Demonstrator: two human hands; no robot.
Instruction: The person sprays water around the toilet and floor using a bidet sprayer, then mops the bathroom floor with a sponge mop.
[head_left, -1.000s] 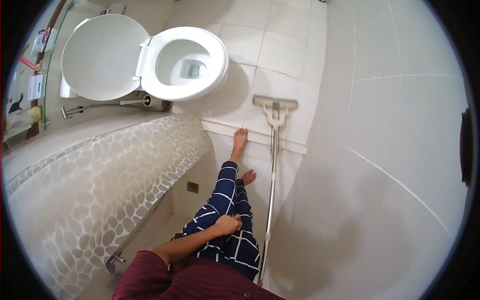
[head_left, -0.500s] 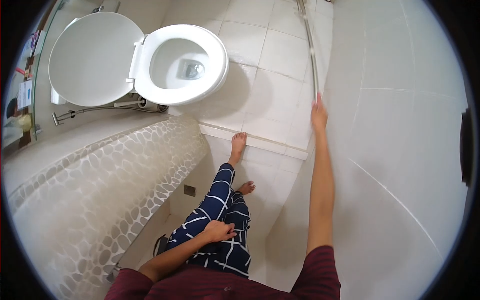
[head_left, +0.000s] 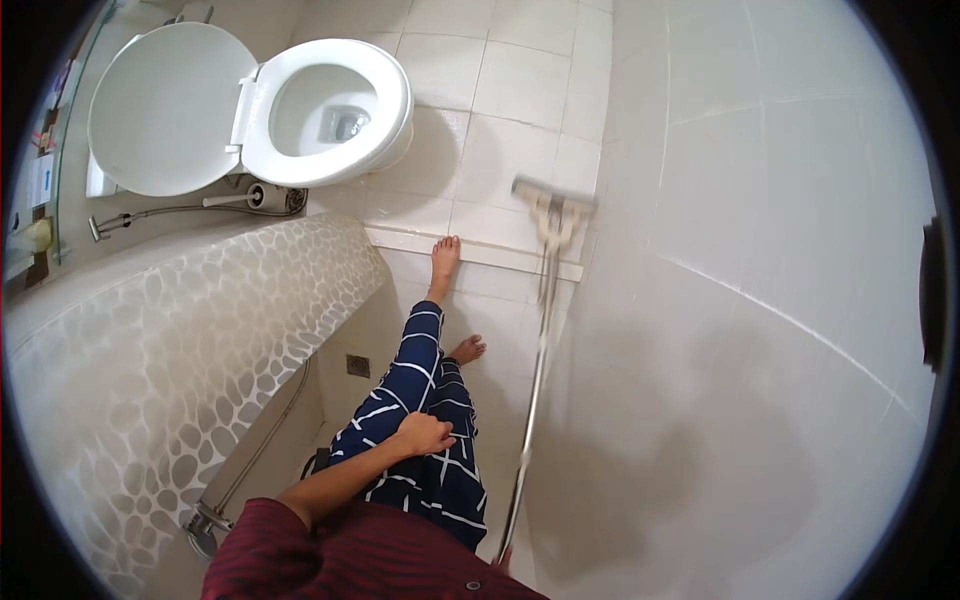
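Observation:
A mop with a long metal pole (head_left: 535, 400) slants up from the bottom edge. Its beige and grey head (head_left: 553, 205) is over the tiled floor, just past the low ledge and close to the right wall. My right hand (head_left: 503, 562) shows only in part at the bottom, closed around the pole's near end; the right arm is out of sight. My left hand (head_left: 425, 434) rests on my thigh over the checked trousers (head_left: 400, 390), its fingers curled, and what may be in it is hidden.
A toilet (head_left: 395, 110) with its lid (head_left: 170, 110) up stands at the upper left. A low ledge (head_left: 500, 258) crosses the floor by my bare foot (head_left: 445, 262). A pebble-patterned partition (head_left: 200, 340) runs along the left, a wall (head_left: 740, 300) along the right.
My right hand has come back from far forward to near my body, drawing the mop toward me; its head is now visible. My left hand stays on my thigh. The view has shifted slightly.

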